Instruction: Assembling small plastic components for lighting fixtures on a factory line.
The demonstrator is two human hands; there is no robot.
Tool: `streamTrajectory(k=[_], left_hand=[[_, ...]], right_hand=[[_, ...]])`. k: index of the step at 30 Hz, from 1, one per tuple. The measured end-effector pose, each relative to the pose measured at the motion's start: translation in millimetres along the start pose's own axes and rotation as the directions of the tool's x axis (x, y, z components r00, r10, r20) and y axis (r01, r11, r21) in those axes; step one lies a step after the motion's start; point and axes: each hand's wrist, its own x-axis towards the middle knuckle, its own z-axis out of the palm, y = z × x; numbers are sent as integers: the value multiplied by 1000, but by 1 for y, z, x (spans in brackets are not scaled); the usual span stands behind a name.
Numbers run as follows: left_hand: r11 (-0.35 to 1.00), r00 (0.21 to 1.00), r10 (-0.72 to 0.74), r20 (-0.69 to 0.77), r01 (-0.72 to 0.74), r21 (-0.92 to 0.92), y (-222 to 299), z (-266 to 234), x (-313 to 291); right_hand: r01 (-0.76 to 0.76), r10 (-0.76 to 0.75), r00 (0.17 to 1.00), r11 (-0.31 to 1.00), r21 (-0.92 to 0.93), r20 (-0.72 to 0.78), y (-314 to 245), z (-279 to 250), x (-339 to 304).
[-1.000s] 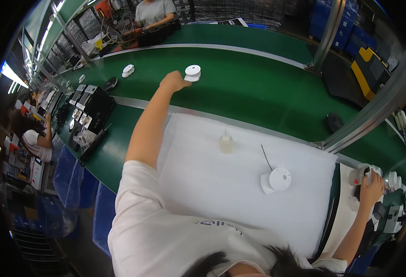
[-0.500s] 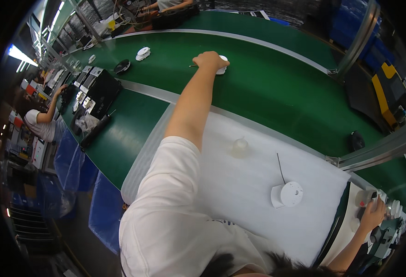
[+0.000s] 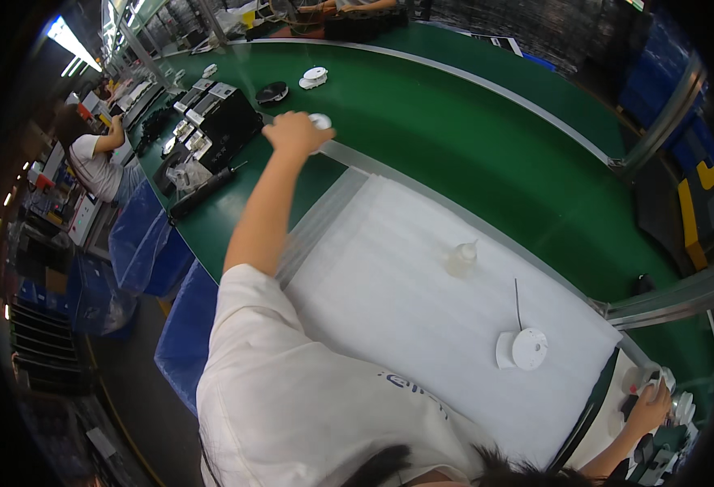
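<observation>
My left hand (image 3: pixel 293 134) reaches out over the near edge of the green belt, its fingers closed on a white round plastic part (image 3: pixel 320 122). My right hand (image 3: pixel 651 407) is at the far lower right, its fingers bent among small white and clear pieces; whether it grips one cannot be made out. On the white foam sheet (image 3: pixel 405 325) between my arms lies another white round part (image 3: pixel 529 349) with a thin dark wire. Behind it stands a small translucent bottle (image 3: pixel 461 259) with a pointed tip.
Farther along the green belt (image 3: pixel 454 114) are a white round part (image 3: pixel 314 78) and a black disc (image 3: pixel 272 92). A black box (image 3: pixel 231 122) and a black-handled screwdriver-like tool (image 3: pixel 202 195) lie left of my arm. A metal post (image 3: pixel 673 307) rises at right. Another person (image 3: pixel 97 158) works at far left.
My left hand has come back and to the left with the white round part, from mid-belt to the belt's near edge. The view has shifted; my right hand stays among the pieces.
</observation>
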Motion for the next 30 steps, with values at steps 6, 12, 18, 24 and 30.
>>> streamTrajectory(k=[6, 12, 18, 24, 30], left_hand=[[995, 957, 51, 286, -26, -93, -70, 28, 4], [973, 982, 171, 77, -157, -168, -54, 28, 17], [955, 968, 192, 159, -148, -258, 15, 29, 66], [947, 962, -4, 272, 91, -309, 41, 73, 106], [962, 990, 1, 139, 37, -271, 45, 102, 128]], right_hand=[[29, -28, 998, 999, 16, -50, -3, -4, -2], [23, -23, 999, 1000, 14, -45, 3, -7, -4], [-12, 14, 999, 998, 54, -48, -2, 4, 1], [-76, 77, 994, 997, 5, -72, -17, 2, -6], [-129, 133, 990, 989, 69, -57, -8, 4, -10]])
